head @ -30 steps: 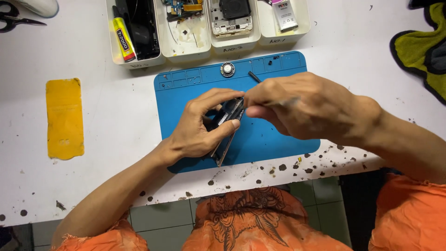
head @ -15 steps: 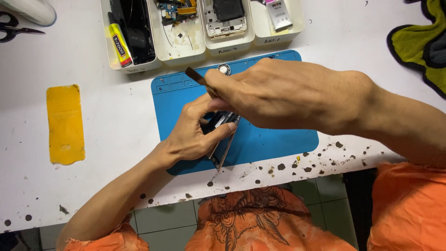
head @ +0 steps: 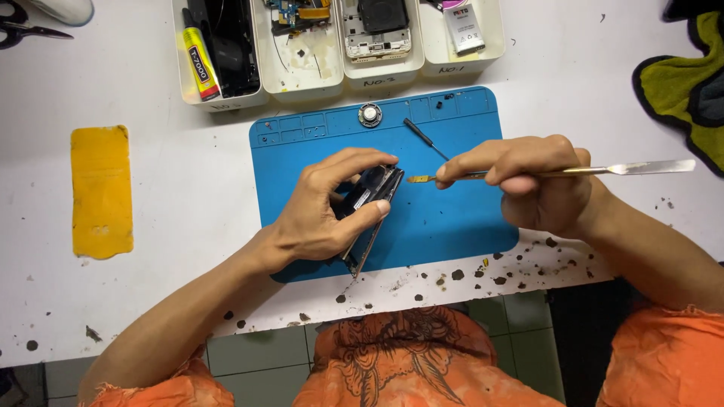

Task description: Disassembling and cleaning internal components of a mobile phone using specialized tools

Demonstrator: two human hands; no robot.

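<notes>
My left hand (head: 320,207) grips a small opened phone (head: 369,203), tilted on its edge above the blue work mat (head: 452,218). My right hand (head: 528,181) holds a thin metal spudger (head: 641,168) level, its gold tip pointing left and stopping just short of the phone's upper end. A small black screwdriver (head: 424,137) lies on the mat behind the tip. A round silver part (head: 369,114) sits at the mat's far edge.
Several white bins (head: 339,45) at the back hold phone parts, boards and a yellow glue tube (head: 199,64). A yellow pad (head: 102,192) lies at left, scissors (head: 23,30) at far left, a green and black cloth (head: 686,83) at right. The white table edge is chipped.
My right hand put the black screwdriver down on the mat and now holds the metal spudger, drawn back to the right of the phone. The left hand kept its grip.
</notes>
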